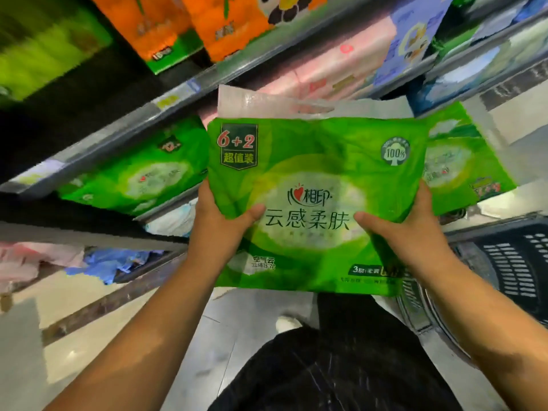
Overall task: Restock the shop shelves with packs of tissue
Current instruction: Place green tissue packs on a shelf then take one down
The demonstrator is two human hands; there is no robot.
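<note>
Tissue pack (pixel 314 185), head view: held at frame centre, short of the shelves, printed face toward the camera. The left hand (pixel 221 221) grips its lower edge at 8 o'clock, thumb pressed on the face, fingers wrapped beneath and hidden; the right hand (pixel 412 229) grips likewise at 4 o'clock. Step in hand, as judged: carrying one pack to the shelf (pixel 118 149), not yet placed. A matching shelved pack (pixel 142 176) lies at 9 o'clock of the held one. The next move calls for pushing forward level into that row; the slot behind is hidden. Condition: glossy green wrap, creased, pale oval centre, "6+2" badge at 11 o'clock, whitish handle flap (pixel 267 102) at 12 o'clock. A dark basket (pixel 510 262) stands at 4 o'clock.
</note>
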